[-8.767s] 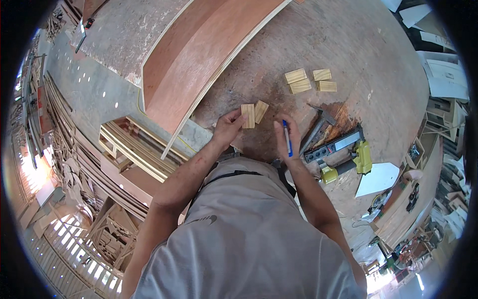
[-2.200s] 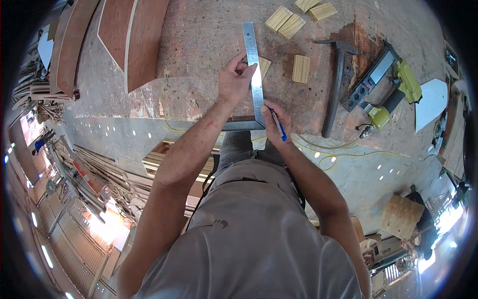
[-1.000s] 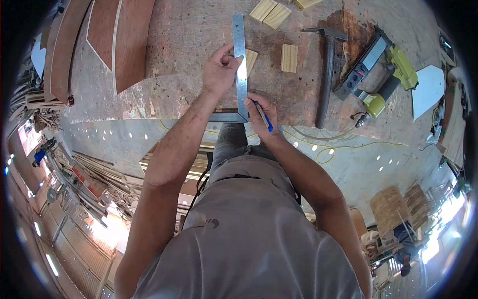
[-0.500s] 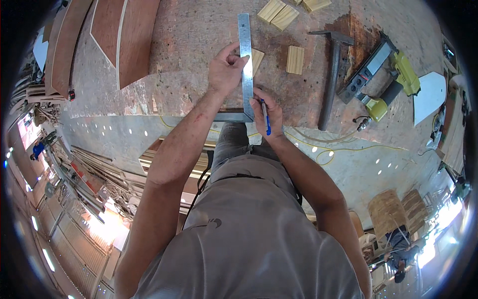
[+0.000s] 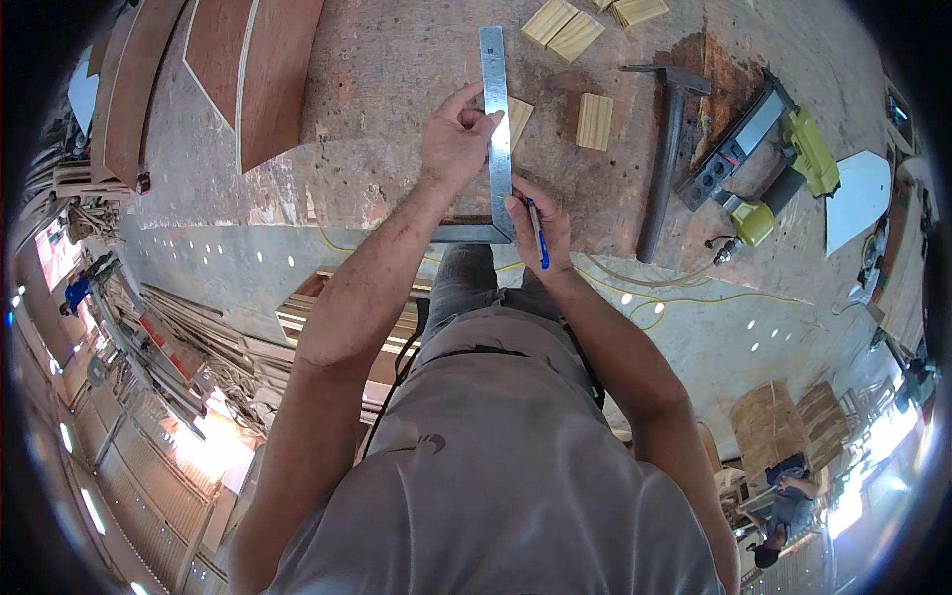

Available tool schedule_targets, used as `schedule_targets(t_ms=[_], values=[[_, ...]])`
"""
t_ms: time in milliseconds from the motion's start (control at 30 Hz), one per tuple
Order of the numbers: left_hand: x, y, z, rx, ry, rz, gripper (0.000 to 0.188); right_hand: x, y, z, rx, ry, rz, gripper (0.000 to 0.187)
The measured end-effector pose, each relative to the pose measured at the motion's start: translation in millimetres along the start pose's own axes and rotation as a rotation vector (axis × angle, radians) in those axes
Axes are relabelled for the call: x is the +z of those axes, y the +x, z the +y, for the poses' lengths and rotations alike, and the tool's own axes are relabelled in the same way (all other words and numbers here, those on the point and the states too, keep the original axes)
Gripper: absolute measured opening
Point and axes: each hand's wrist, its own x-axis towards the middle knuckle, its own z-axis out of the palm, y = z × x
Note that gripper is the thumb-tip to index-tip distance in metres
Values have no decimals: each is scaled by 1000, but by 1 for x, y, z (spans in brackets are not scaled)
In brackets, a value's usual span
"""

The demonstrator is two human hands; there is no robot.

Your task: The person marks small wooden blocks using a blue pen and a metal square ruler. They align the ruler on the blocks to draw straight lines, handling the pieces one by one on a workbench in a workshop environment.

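Observation:
A metal try square (image 5: 500, 159) lies with its blade pointing away from me across the worktable, its stock along the near edge. My left hand (image 5: 458, 149) grips the blade partway up, thumb on top and index finger stretched along its left side. Partly under the blade is a small pale wood block (image 5: 519, 117), its left part hidden. Beside the blade's lower end, my right hand (image 5: 547, 226) is closed around a blue pen (image 5: 541, 243), with its fingertips against the square. The pen's far tip is hard to make out.
On the worktable (image 5: 387, 119) are another wood block (image 5: 594, 122), several more blocks (image 5: 563, 30), a hammer (image 5: 662, 159) and a yellow-green nail gun (image 5: 783, 164) with a hose. Reddish plywood panels (image 5: 273, 89) lie at left. A person (image 5: 790, 501) is at the lower right.
The view has shifted slightly, so table things sit a little further right. My hands, the square and the pen keep their places relative to each other. The person at lower right has changed posture.

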Motion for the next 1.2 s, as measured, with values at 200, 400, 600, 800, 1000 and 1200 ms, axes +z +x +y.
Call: schedule_targets(t_ms=[200, 400, 600, 800, 1000, 1200], values=[[0, 1, -1, 11, -14, 11, 42, -1, 2, -5, -9, -3, -10, 28], [0, 0, 2, -19, 0, 2, 42, -4, 0, -2, 82, 4, -34, 29], [-1, 1, -3, 26, 52, 14, 42, -1, 1, -4, 59, 76, -23, 29], [-1, 4, -6, 7, 57, 20, 42, 0, 1, 3, 23, 72, -6, 29], [-3, 4, -6, 27, 98, 9, 47, -2, 1, 1, 40, 51, -14, 28], [-6, 9, -9, -68, 129, -41, 29, -3, 2, 0, 64, 70, -33, 28]])
